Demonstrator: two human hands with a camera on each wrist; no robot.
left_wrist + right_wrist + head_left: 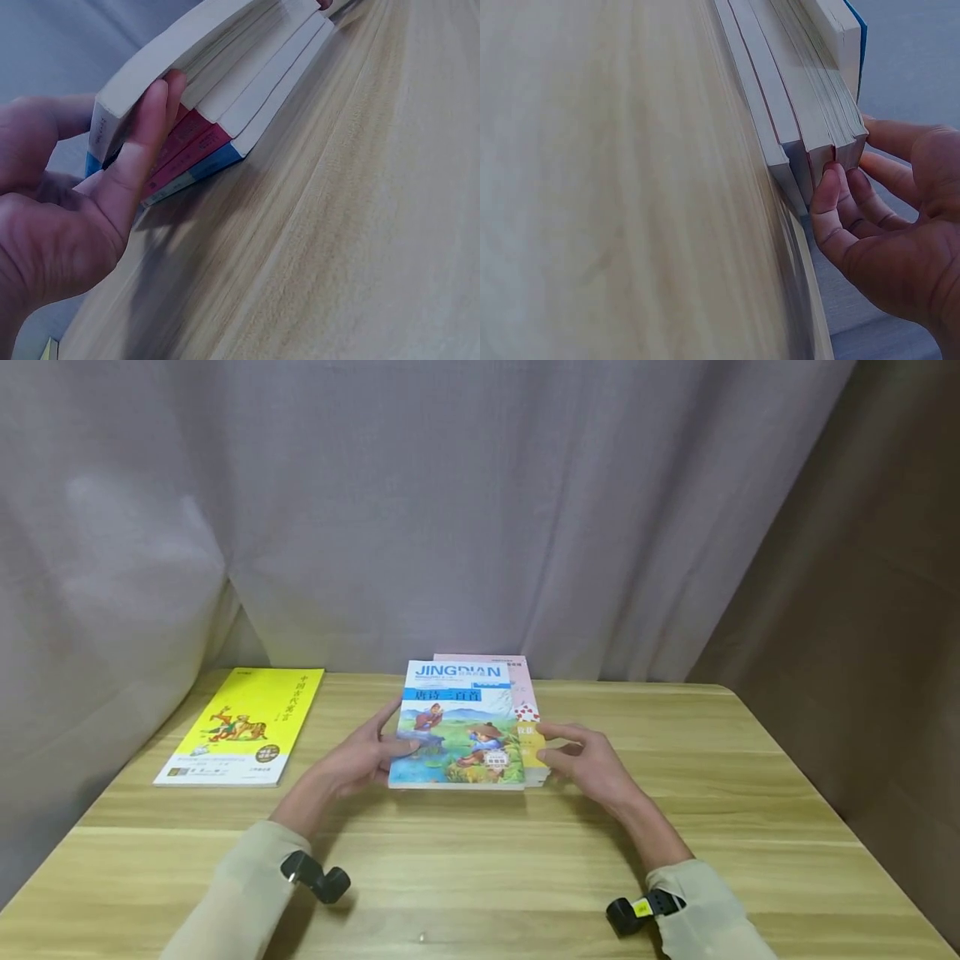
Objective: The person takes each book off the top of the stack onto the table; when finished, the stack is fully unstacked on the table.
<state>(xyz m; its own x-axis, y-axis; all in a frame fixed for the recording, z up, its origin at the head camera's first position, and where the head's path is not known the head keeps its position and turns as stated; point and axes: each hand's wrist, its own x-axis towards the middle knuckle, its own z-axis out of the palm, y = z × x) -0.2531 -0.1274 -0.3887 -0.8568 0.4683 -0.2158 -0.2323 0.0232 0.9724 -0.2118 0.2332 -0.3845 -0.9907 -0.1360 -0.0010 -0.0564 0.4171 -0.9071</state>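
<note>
A blue-and-green picture book (457,727) marked JINGDIAN lies face up over a stack of books, with a gap beneath its spine side. Gripping that side is my left hand (363,752), its thumb on the cover. The left wrist view shows the hand (75,180) at the spine, above pink and blue spines (202,146). A pink-and-yellow book (529,727) peeks out on the right, on top of the stack. My right hand (592,764) holds the stack's right edge with curled fingers. In the right wrist view, the fingertips (826,191) touch the page edges (799,112).
A yellow book (247,718) with a tiger picture lies on the left of the wooden table (480,877). Grey curtains (420,510) hang right behind the table's back edge. Each sleeve carries a black wrist camera (318,877).
</note>
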